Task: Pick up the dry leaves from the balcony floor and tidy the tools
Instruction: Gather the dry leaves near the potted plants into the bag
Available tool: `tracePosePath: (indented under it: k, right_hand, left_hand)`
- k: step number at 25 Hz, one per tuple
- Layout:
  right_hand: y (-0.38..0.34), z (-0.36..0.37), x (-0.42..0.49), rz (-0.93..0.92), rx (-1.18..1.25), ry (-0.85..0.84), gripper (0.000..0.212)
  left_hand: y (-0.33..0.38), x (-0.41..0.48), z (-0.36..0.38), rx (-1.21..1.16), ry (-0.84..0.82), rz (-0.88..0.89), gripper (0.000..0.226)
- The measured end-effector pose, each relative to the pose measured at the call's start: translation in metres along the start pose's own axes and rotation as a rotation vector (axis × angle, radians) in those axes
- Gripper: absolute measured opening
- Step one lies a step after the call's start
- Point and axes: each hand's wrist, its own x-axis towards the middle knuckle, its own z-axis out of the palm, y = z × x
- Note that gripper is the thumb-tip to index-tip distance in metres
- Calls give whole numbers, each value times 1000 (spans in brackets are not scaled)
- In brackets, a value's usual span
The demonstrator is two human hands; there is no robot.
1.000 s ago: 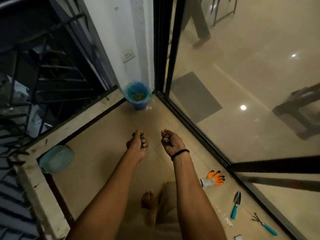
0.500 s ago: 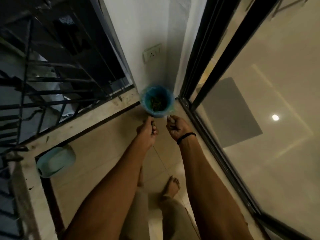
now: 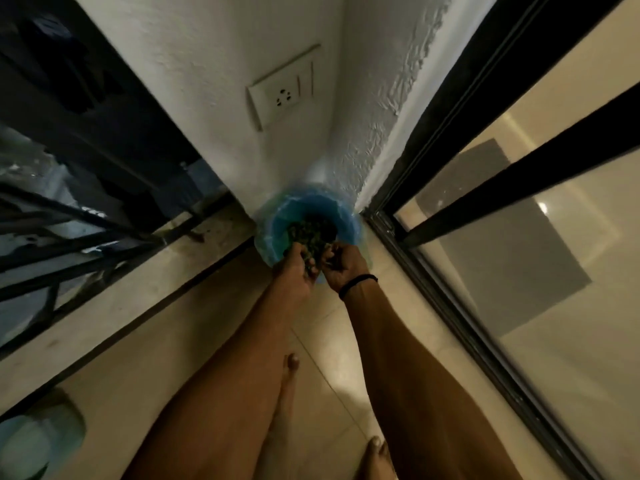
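We look down into a corner of the balcony, where a small blue bin (image 3: 341, 221) with a thin plastic liner stands on the floor (image 3: 332, 344) against the white wall (image 3: 214, 64). Both our arms reach forward to it. The left hand (image 3: 294, 273) and the right hand (image 3: 343, 268) are close together above the near rim of the bin, almost touching each other.

The grip of the left hand is narrow: its fingers are curled around a small bunch of dry leaves (image 3: 309, 263). The grip of the right hand is also narrow, the fingers curled inward on leaf pieces, although this part is a little blurred. More dark green and brown leaves lie inside the bin, just beyond the fingers. The right wrist carries a black band (image 3: 358, 284).

On the wall above the bin there is a white socket plate (image 3: 282, 95). To the left, a pale stone ledge (image 3: 114, 292) runs along the floor under a dark metal railing (image 3: 69, 233). To the right, a black door frame (image 3: 460, 306) with glass closes the balcony, and behind the glass a lit room is visible. Two bare feet (image 3: 291, 367) stand on the beige tiles between the forearms. A pale green object (image 3: 31, 438) lies at the lower left edge; what it is, we cannot tell.
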Motion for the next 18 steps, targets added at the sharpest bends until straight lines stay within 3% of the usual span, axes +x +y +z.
tracePosePath:
  k: [1, 5, 10, 14, 18]
  right_hand:
    - [1, 5, 21, -3, 28, -1, 25]
    - [-2, 9, 63, -2, 205, -93, 53]
    - [3, 5, 49, 44, 317, -2, 60]
    - [6, 9, 33, -6, 236, 138, 41]
    - [6, 17, -10, -30, 220, 156, 12]
  left_hand:
    - [5, 21, 3, 11, -11, -7, 21]
    - [19, 74, 6, 36, -95, -72, 65]
    - [32, 63, -3, -39, -119, -117, 56]
    - [41, 43, -1, -19, -110, -142, 62]
    - [49, -6, 6, 57, -110, -75, 63]
